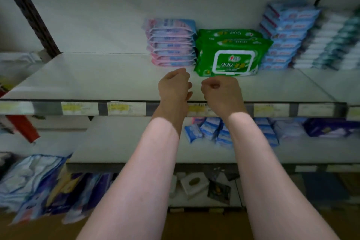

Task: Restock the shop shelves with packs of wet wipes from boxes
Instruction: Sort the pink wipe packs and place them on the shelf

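- Hands: my left hand (174, 84) and right hand (220, 87) hover side by side over the front of the upper shelf (97, 80). Both have their fingers curled in and neither holds anything.
- Wet wipes: the front green pack (231, 60) sits just beyond my knuckles, apart from both hands. Its white flip lid faces me, and it seems to lean back on more green packs (229, 34) behind it. I judge it faces out so a shopper can read the label.
- Neighbours: the green packs sit between a pink stack (171, 45) on their left and a blue stack (286, 35) on their right, touching or nearly touching both. White and teal packs (331, 45) lie further right. Each kind keeps its own column, which is probably why the green ones fill that gap.
- Free space: the shelf left of the pink stack is bare, so most of the restocking looks undone.
- Price labels (126, 108) line the shelf edge under my wrists. Small blue packs (206, 130) lie loose on the lower shelf (120, 142).
- Boxes: I cannot make out a supply box, so the next pack probably means reaching out of this view.
- Risk: if the front pack is only leaning, a nudge could tip it forward.
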The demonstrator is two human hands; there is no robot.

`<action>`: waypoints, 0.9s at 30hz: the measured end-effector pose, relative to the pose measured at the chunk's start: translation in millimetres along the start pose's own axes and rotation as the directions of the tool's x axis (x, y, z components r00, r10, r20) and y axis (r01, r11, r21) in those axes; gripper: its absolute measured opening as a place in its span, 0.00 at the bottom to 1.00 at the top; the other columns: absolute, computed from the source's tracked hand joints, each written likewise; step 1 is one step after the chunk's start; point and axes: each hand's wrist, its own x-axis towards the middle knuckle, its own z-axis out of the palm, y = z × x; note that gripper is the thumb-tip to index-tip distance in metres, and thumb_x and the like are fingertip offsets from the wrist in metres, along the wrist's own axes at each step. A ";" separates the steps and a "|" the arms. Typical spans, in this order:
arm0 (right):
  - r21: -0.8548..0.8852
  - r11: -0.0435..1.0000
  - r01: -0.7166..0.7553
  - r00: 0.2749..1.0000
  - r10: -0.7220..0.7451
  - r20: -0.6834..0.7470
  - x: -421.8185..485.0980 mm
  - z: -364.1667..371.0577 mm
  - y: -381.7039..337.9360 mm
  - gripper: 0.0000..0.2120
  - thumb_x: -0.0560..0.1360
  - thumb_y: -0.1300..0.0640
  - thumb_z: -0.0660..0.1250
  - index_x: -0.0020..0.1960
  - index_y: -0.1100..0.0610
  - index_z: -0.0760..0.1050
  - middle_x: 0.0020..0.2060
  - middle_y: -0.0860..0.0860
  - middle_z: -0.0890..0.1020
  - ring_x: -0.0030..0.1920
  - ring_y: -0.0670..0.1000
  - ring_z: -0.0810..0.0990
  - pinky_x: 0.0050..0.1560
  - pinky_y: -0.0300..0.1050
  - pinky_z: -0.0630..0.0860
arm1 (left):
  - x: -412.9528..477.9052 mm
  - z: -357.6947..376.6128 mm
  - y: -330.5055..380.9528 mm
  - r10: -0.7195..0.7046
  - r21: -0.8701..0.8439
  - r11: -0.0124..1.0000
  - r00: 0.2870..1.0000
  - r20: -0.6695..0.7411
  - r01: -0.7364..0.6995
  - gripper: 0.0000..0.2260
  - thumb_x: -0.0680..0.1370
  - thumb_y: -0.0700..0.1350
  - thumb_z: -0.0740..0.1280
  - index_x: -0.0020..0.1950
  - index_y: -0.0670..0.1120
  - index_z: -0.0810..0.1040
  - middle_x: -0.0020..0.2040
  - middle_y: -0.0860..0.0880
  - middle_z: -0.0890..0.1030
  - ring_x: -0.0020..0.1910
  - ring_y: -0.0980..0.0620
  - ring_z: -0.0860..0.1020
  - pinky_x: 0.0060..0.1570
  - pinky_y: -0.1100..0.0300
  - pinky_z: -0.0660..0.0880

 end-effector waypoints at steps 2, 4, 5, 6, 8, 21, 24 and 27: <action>-0.041 0.998 -0.047 0.999 0.046 -0.021 -15.6 1.1 6.0 0.09 0.76 0.60 0.64 0.52 0.55 0.82 0.47 0.53 0.84 0.49 0.53 0.81 0.56 0.47 0.77 | -5.9 -4.4 -6.4 -0.031 0.005 1.000 0.998 0.056 0.031 0.03 0.79 0.40 0.64 0.49 0.46 0.77 0.38 0.49 0.76 0.36 0.53 0.74 0.34 0.61 0.71; -0.070 0.992 -0.100 0.994 0.097 -0.047 -31.7 4.2 12.5 0.09 0.76 0.59 0.63 0.50 0.55 0.82 0.44 0.53 0.83 0.47 0.54 0.81 0.52 0.46 0.77 | -9.3 -12.5 -12.8 -0.070 0.036 0.997 0.992 0.105 0.066 0.06 0.79 0.39 0.64 0.43 0.46 0.76 0.35 0.48 0.75 0.33 0.54 0.73 0.30 0.63 0.69; -0.066 0.990 -0.125 0.990 0.121 -0.072 -39.1 5.9 16.4 0.08 0.76 0.59 0.64 0.47 0.54 0.82 0.43 0.54 0.83 0.46 0.54 0.80 0.50 0.46 0.77 | -10.5 -17.6 -15.8 -0.088 0.052 0.995 0.988 0.128 0.082 0.08 0.79 0.39 0.64 0.40 0.46 0.75 0.34 0.48 0.74 0.31 0.54 0.72 0.27 0.65 0.68; -0.063 0.987 -0.146 0.985 0.139 -0.104 -47.4 9.1 21.3 0.08 0.75 0.60 0.64 0.42 0.53 0.81 0.39 0.54 0.82 0.44 0.54 0.79 0.46 0.45 0.75 | -11.9 -23.8 -18.8 -0.107 0.073 0.993 0.982 0.155 0.096 0.09 0.78 0.38 0.64 0.39 0.47 0.74 0.33 0.48 0.73 0.30 0.54 0.71 0.26 0.66 0.66; -0.068 0.979 -0.190 0.970 0.177 -0.168 -67.8 19.1 29.1 0.11 0.75 0.61 0.64 0.34 0.52 0.75 0.31 0.52 0.77 0.39 0.53 0.75 0.41 0.44 0.71 | -13.3 -37.7 -26.0 -0.142 0.134 0.984 0.968 0.208 0.115 0.10 0.78 0.37 0.64 0.37 0.47 0.73 0.32 0.48 0.72 0.29 0.54 0.69 0.26 0.64 0.65; 0.082 0.781 -0.619 0.700 0.596 -0.394 -228.9 20.1 74.0 0.06 0.77 0.52 0.65 0.49 0.49 0.80 0.47 0.51 0.83 0.49 0.53 0.81 0.51 0.50 0.80 | -80.4 -88.5 -126.0 -0.511 0.548 0.790 0.789 0.343 0.274 0.08 0.75 0.35 0.63 0.38 0.46 0.73 0.30 0.48 0.73 0.28 0.53 0.72 0.26 0.65 0.68; 0.151 0.733 -0.663 0.613 0.647 -0.453 -274.0 4.9 91.1 0.06 0.77 0.52 0.65 0.50 0.49 0.80 0.45 0.49 0.82 0.47 0.50 0.81 0.41 0.42 0.77 | -123.3 -95.1 -146.3 -0.557 0.636 0.742 0.724 0.407 0.214 0.04 0.76 0.38 0.64 0.45 0.45 0.78 0.35 0.48 0.76 0.32 0.54 0.74 0.31 0.63 0.72; 0.233 0.685 -0.690 0.508 0.688 -0.518 -318.8 -8.7 106.7 0.06 0.77 0.52 0.65 0.49 0.50 0.80 0.43 0.49 0.83 0.46 0.51 0.81 0.41 0.42 0.77 | -165.0 -99.3 -167.4 -0.592 0.709 0.694 0.662 0.459 0.129 0.04 0.77 0.40 0.65 0.46 0.46 0.79 0.39 0.48 0.78 0.38 0.52 0.76 0.39 0.59 0.75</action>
